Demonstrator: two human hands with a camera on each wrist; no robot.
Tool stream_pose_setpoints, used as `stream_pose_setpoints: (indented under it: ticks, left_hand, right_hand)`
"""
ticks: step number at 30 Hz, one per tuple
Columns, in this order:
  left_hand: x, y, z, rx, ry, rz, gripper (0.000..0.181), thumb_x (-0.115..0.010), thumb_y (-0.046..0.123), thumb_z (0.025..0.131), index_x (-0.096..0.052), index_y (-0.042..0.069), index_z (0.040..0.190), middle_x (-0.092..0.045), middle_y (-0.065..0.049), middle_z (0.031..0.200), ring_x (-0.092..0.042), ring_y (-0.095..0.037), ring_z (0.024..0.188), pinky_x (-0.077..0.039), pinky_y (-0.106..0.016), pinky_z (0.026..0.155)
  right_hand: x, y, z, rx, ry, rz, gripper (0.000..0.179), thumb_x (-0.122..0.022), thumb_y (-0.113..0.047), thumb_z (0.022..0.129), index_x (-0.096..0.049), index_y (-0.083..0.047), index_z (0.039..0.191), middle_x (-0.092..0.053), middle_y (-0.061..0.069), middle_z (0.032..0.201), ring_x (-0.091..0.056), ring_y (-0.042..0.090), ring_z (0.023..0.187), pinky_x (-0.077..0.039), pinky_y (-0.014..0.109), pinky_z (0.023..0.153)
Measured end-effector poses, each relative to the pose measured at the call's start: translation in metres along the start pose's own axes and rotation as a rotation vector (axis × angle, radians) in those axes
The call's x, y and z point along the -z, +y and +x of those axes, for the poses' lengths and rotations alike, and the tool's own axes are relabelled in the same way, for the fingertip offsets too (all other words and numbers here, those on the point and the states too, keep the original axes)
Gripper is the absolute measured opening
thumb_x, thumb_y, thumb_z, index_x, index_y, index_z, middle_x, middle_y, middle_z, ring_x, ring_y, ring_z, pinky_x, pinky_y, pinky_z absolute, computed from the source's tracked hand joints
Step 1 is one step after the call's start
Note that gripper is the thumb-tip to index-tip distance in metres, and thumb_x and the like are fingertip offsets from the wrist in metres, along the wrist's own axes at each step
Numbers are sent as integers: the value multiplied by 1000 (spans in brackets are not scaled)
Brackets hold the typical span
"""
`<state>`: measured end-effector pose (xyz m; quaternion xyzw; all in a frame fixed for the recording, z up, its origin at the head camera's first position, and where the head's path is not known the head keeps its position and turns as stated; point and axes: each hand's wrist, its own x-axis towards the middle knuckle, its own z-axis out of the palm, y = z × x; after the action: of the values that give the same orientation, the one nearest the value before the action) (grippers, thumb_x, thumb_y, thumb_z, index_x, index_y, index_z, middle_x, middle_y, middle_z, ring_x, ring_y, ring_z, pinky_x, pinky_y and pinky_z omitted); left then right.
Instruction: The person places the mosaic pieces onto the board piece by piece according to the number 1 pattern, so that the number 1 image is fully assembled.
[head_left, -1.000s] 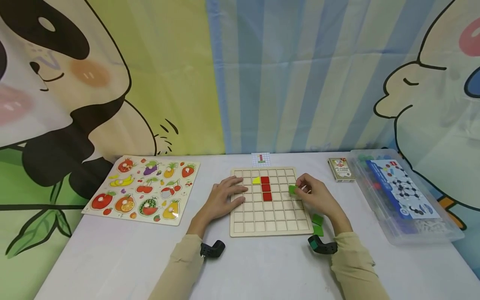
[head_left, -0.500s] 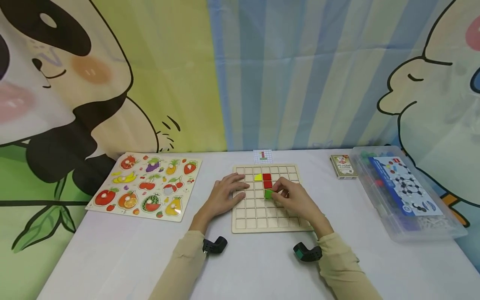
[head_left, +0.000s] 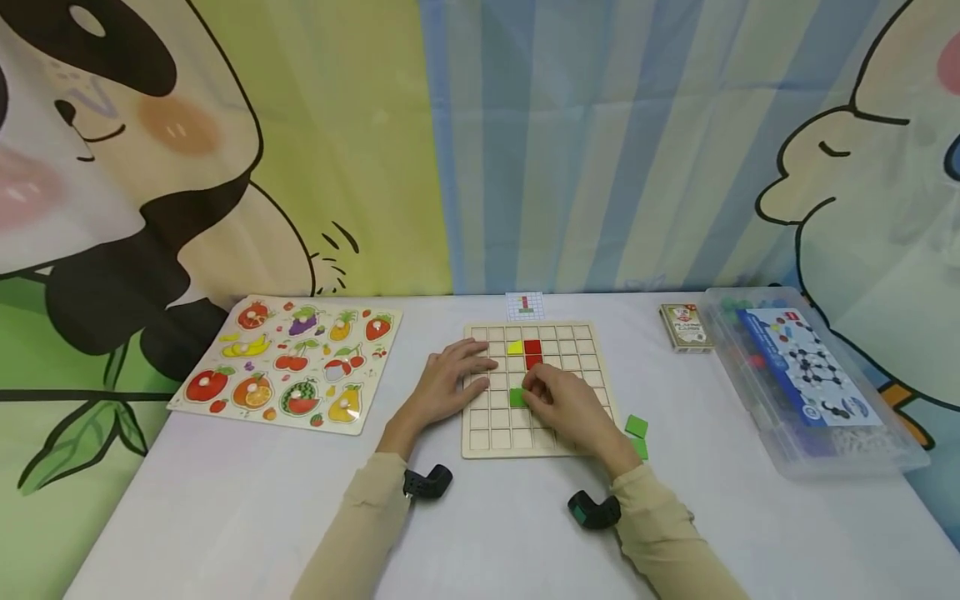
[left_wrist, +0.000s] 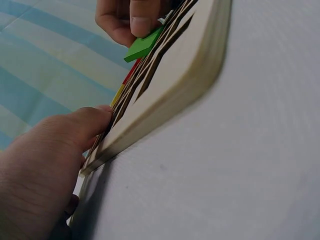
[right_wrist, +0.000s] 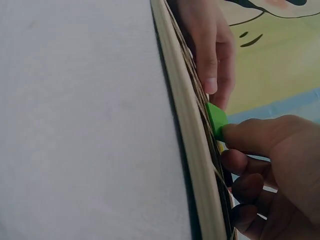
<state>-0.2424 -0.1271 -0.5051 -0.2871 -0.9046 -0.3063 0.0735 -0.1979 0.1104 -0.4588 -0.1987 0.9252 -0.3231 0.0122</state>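
My right hand (head_left: 566, 406) pinches a green square tile (head_left: 517, 397) between thumb and fingers, over the wooden grid board (head_left: 495, 447). In the right wrist view the green tile (right_wrist: 216, 120) stands tilted at the board's surface. My left hand (head_left: 444, 383) rests on the board's left edge, its fingers extended. Red square tiles (head_left: 532, 347) sit in one column of the grid, partly covered by the right hand. To their left lies a yellow tile (head_left: 514, 347). Two loose green tiles (head_left: 636, 427) lie on the table by the board's lower right corner.
Behind the board lies a small pattern card (head_left: 524, 306). A fruit puzzle board (head_left: 288, 363) occupies the left of the white table (head_left: 480, 525). On the right are a playing card box (head_left: 686, 328) and a clear plastic case (head_left: 817, 383).
My right hand has carried the green tile from the board's right side leftward to the cells below and left of the red column. My left hand stays on the left edge.
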Motion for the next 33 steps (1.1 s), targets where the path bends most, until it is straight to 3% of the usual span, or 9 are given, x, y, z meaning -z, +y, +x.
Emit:
stream_pose_setpoints:
  ticks: [6,15,21,28,33]
  left_hand:
    - [6,1,6,0,-1,-6,29,-58,36,92,-65,26,119,-48,1,142,-33,-20,139,-31,-45,90]
    - [10,1,6,17,-24,-11,30,-58,36,92,-65,26,119,-47,0,143,-32,-20,139,-30,-46,90]
    - [10,4,7,15,-33,-30,29,-59,34,92,-65,24,119,-48,-1,142,-32,-22,140,-29,-47,91]
    - [11,5,6,17,-31,-30,29,-59,33,92,-66,24,118,-48,-3,142,-33,-24,139,-30,-47,91]
    - [8,5,5,33,-27,-43,28,-59,33,92,-66,24,118,-48,-2,142,-32,-23,140,-29,-48,93]
  right_hand:
    - [5,-3,4,29,-1,-8,5,-64,-19,89,-63,-18,93,-57,-9,77,-51,8,68,-43,25,64]
    - [34,11,4,21,-105,44,12,-57,-23,94,-64,-15,101,-63,-2,89,-53,13,71,-44,28,66]
    - [74,40,-11,-59,-176,74,19,-56,-23,95,-62,-9,108,-62,6,98,-54,19,80,-45,31,67]
    - [108,67,-31,-158,-241,28,21,-60,-25,92,-60,-10,106,-60,7,96,-54,20,82,-44,32,70]
    - [117,79,-40,-201,-394,75,29,-65,-28,89,-58,-10,111,-56,6,95,-51,17,82,-41,31,72]
